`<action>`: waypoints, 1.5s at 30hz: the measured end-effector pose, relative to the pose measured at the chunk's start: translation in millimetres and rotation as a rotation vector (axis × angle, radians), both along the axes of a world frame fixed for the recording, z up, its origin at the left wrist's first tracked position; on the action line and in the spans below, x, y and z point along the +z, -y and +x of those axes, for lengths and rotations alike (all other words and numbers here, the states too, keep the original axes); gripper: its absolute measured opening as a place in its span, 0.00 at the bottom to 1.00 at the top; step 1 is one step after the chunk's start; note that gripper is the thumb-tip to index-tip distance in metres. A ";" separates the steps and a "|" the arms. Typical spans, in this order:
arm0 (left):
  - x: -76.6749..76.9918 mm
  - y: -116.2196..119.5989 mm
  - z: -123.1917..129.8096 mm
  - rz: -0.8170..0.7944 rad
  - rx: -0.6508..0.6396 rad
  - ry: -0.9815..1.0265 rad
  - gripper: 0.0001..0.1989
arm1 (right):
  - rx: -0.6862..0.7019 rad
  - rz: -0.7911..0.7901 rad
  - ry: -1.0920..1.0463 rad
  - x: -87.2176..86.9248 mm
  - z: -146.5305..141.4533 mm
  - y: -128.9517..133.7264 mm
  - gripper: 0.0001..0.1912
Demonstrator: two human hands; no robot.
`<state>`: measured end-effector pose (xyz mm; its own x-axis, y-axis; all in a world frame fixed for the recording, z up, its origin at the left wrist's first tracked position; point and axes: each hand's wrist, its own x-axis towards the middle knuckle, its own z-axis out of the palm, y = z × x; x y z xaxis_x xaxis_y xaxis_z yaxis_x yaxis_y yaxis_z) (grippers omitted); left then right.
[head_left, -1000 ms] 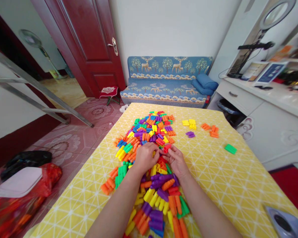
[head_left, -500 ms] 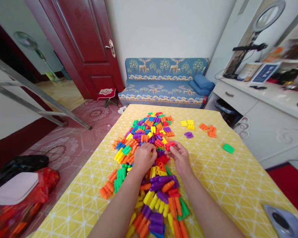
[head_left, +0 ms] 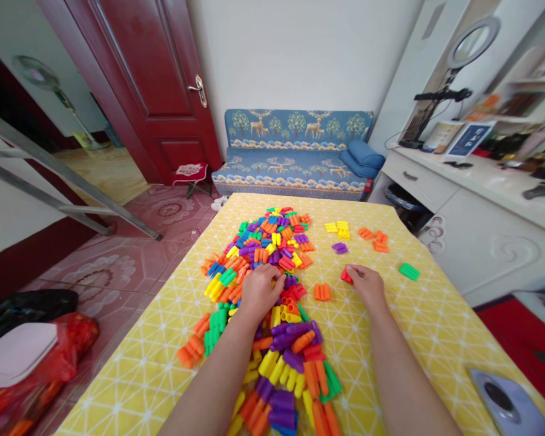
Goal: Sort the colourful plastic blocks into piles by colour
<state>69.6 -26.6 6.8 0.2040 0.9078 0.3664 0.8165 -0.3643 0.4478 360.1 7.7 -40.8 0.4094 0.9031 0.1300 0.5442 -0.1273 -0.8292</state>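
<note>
A long pile of bullet-shaped plastic building blocks [head_left: 267, 227] in red, orange, yellow, green, blue and purple runs down the table's middle. My left hand [head_left: 261, 290] rests over the pile with fingers curled inward; whatever they hold is hidden. To the right of the pile, my right hand [head_left: 367, 284] pinches a red building block [head_left: 346, 275] close to the tablecloth. Between that hand and the pile lies an orange block [head_left: 322, 292]. Farther back sit yellow blocks [head_left: 343, 229], a purple block [head_left: 340, 248], orange blocks [head_left: 380, 242] and a green block [head_left: 409, 270].
A yellow patterned cloth [head_left: 140, 357] covers the table. A phone [head_left: 511, 402] lies near its right corner. Beyond the table stands a blue sofa [head_left: 290, 160]. White cabinets [head_left: 495, 242] are at right, a metal ladder [head_left: 72, 181] and bags [head_left: 82, 339] at left.
My right hand has moved right, away from the pile, carrying the red block. The orange block beside the pile has come into view. My left hand stays over the pile.
</note>
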 end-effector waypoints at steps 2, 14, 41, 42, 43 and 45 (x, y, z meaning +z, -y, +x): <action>0.3 0.0 -0.1 -0.006 -0.002 0.005 0.11 | -0.010 -0.028 0.204 0.6 1.2 0.1 0.19; 7.9 2.6 0.4 -0.030 -0.004 0.017 0.10 | 0.074 -0.152 0.370 10.1 4.8 4.8 0.19; 6.9 2.2 0.3 -0.021 -0.010 0.030 0.10 | 0.506 -0.343 0.395 43.3 -47.6 22.0 0.14; 6.5 2.1 0.2 -0.016 -0.009 0.034 0.09 | 0.530 -0.336 0.391 41.6 -50.6 22.2 0.13; 5.9 1.9 0.0 -0.012 -0.009 0.038 0.09 | 0.546 -0.327 0.385 40.1 -53.1 21.9 0.12; 4.9 1.3 -0.2 -0.007 -0.008 0.041 0.09 | 0.536 -0.295 0.374 38.4 -56.7 20.2 0.11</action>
